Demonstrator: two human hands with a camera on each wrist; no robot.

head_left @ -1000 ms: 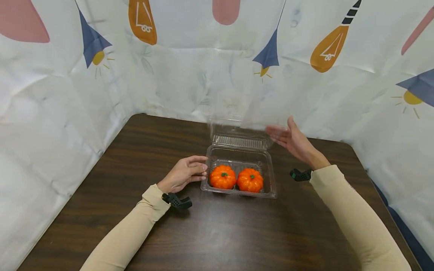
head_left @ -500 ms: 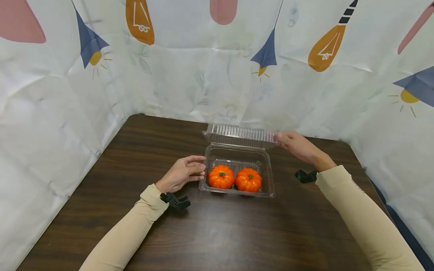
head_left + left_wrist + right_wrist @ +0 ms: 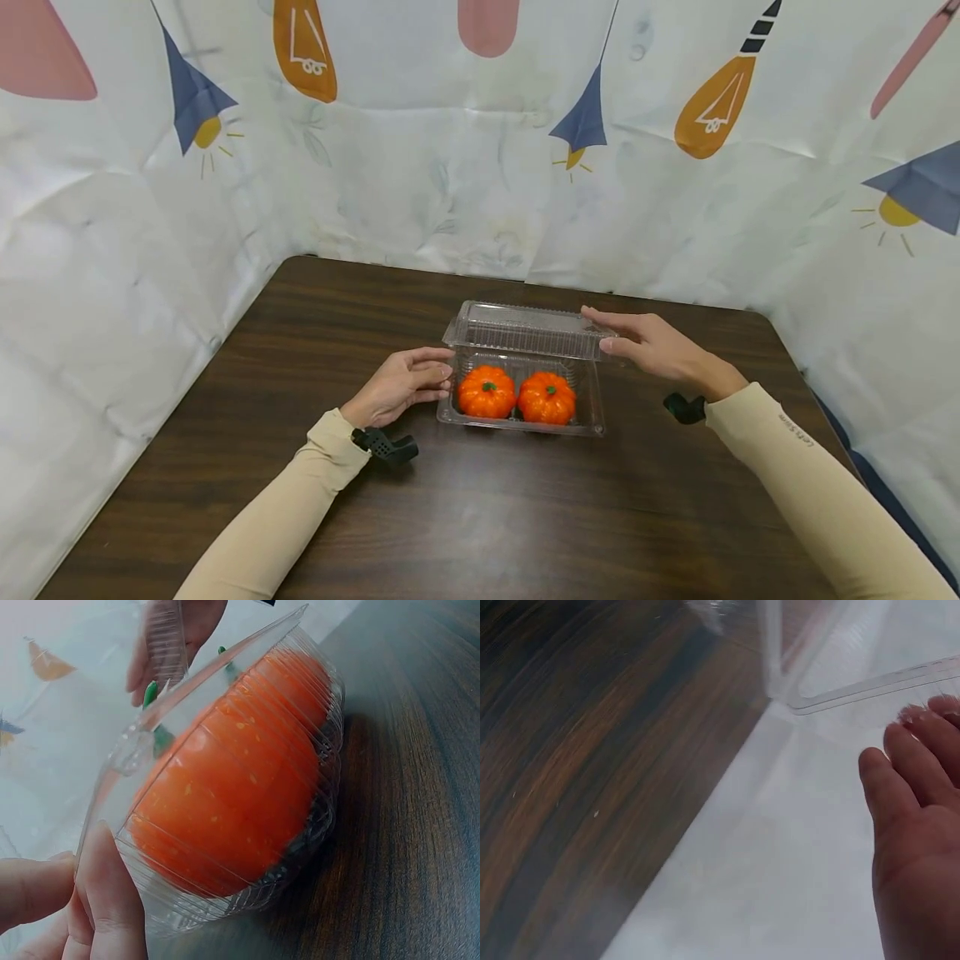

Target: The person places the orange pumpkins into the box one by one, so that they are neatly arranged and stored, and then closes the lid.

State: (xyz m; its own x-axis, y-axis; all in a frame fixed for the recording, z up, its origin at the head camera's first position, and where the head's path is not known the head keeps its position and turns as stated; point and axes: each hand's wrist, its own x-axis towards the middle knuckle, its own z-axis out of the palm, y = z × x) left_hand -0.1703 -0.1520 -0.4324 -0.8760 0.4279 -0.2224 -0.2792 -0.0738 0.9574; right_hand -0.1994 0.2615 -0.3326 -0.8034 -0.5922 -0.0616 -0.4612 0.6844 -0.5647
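Note:
A clear plastic clamshell container (image 3: 517, 430) stands on the dark table, its hinged lid (image 3: 517, 329) tilted forward above the back part of the base. Inside sit two small orange pumpkins with green stems, the left pumpkin (image 3: 486, 392) and the right pumpkin (image 3: 547, 398), side by side at the front. My left hand (image 3: 401, 385) pinches the left rim between thumb and fingers, as the left wrist view shows. My right hand (image 3: 656, 343) touches the lid's right end, its fingers fairly straight. In the right wrist view, the fingers (image 3: 900, 776) lie beside the clear plastic edge.
The dark wood-grain table (image 3: 480, 517) extends around the container. A white printed sheet (image 3: 390, 183) hangs behind and to the left of the table. A dark wrist camera (image 3: 386, 447) sits on the left wrist, and another camera (image 3: 684, 408) on the right.
The lid has swung from upright at the back to a forward tilt over the base. My right hand has come onto the lid and moved forward with it; the left hand stays at the rim.

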